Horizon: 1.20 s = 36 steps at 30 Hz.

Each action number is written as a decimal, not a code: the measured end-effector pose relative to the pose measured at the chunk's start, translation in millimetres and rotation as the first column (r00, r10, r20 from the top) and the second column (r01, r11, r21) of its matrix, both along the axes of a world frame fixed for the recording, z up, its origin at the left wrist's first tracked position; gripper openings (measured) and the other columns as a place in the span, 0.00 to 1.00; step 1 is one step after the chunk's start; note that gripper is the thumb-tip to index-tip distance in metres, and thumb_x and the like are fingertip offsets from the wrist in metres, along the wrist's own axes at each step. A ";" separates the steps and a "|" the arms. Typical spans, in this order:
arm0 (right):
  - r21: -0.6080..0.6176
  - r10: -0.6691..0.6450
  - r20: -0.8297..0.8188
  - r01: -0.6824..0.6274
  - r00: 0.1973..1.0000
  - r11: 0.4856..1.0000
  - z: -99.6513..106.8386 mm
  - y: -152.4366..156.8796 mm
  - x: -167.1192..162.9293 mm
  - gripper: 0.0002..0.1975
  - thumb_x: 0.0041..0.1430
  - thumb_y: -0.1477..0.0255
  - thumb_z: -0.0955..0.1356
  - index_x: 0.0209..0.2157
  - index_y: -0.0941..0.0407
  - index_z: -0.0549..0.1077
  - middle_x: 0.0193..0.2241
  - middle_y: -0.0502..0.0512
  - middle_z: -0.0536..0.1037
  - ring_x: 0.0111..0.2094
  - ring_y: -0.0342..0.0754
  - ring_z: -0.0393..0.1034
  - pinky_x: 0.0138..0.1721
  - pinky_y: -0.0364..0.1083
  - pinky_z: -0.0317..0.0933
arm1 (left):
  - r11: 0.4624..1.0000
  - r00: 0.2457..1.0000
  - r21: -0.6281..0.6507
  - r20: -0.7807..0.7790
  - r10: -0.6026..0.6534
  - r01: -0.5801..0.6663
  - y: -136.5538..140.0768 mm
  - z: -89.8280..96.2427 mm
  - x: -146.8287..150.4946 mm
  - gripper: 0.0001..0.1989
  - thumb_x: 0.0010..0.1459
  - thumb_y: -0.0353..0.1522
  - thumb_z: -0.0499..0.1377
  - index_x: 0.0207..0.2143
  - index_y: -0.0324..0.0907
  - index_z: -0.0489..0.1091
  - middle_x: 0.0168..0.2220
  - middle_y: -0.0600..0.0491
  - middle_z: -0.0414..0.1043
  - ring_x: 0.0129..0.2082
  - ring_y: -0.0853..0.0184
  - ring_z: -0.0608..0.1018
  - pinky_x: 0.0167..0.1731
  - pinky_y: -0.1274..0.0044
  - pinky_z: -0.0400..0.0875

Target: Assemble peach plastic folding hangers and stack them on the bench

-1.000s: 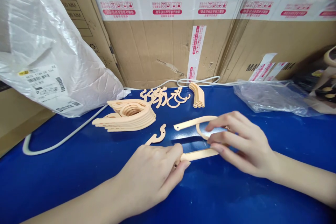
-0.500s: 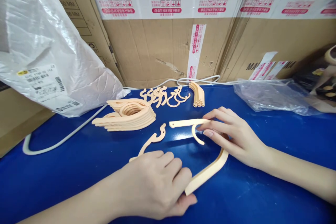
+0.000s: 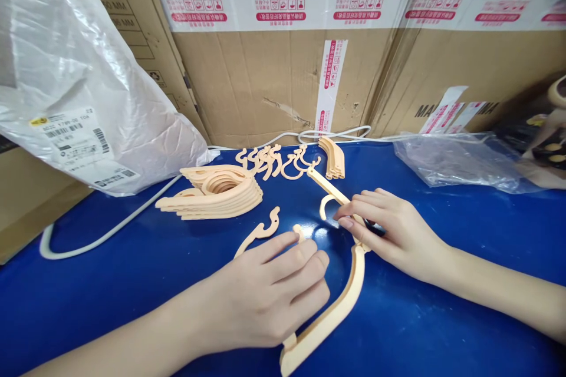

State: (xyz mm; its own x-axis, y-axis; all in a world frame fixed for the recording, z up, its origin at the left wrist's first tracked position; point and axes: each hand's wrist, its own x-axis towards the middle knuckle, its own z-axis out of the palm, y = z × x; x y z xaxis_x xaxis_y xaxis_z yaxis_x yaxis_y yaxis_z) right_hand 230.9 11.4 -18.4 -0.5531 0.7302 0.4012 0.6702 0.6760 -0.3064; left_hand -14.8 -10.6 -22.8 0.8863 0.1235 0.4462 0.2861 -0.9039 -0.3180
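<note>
My right hand (image 3: 389,230) pinches the middle of a beige folding clothes hanger. A straight arm (image 3: 329,184) of the hanger points up and left, a small hook (image 3: 325,206) curls out beside the fingertips, and a long curved arm (image 3: 331,318) runs down toward me. My left hand (image 3: 265,294) is closed, its fingers bent round a beige hanger piece (image 3: 299,232); only a rounded end shows above the fingers, and the rest is mostly hidden. Behind that hand, a loose wavy hanger part (image 3: 260,230) lies partly covered on the blue table (image 3: 424,318).
A stack of beige hanger parts (image 3: 216,194) sits left of centre. Loose hooks (image 3: 269,162) and a bundle of curved arms (image 3: 332,159) lie behind. A white plastic bag (image 3: 97,88), a cable (image 3: 110,232), clear film (image 3: 460,162) and cardboard boxes (image 3: 274,76) surround the table.
The hanger in my right hand has turned, so its straight arm now slants up and its curved arm reaches lower. My left hand has come off the curved arm's end; a rounded end now shows above its fingers.
</note>
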 end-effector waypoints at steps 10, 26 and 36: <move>-0.033 -0.013 0.026 0.014 1.000 0.999 -1.7 0.5 0.7 0.09 0.66 0.69 0.61 0.34 0.55 0.70 0.26 0.48 0.75 0.28 0.43 0.66 0.34 0.45 0.50 | 0.997 0.997 -0.031 0.045 0.066 -0.064 4.2 1.1 3.2 0.09 0.64 0.34 0.54 0.43 0.39 0.69 0.46 0.50 0.74 0.45 0.60 0.74 0.41 0.69 0.69; -0.065 -0.008 0.027 0.009 1.000 0.998 -1.4 1.8 -0.5 0.09 0.66 0.69 0.61 0.35 0.55 0.70 0.27 0.47 0.74 0.29 0.43 0.65 0.34 0.46 0.49 | 0.979 0.986 -0.176 0.108 0.127 -0.107 9.6 0.8 1.4 0.20 0.61 0.44 0.56 0.45 0.36 0.67 0.46 0.44 0.73 0.45 0.58 0.75 0.43 0.67 0.72; -0.051 0.014 0.033 -0.012 0.999 0.999 -1.2 0.9 -1.4 0.09 0.66 0.70 0.61 0.35 0.55 0.70 0.28 0.48 0.75 0.30 0.43 0.66 0.34 0.46 0.49 | 0.945 0.994 -0.318 0.049 0.096 -0.076 12.0 -0.9 1.3 0.18 0.63 0.43 0.54 0.43 0.36 0.67 0.45 0.47 0.74 0.44 0.61 0.76 0.38 0.71 0.74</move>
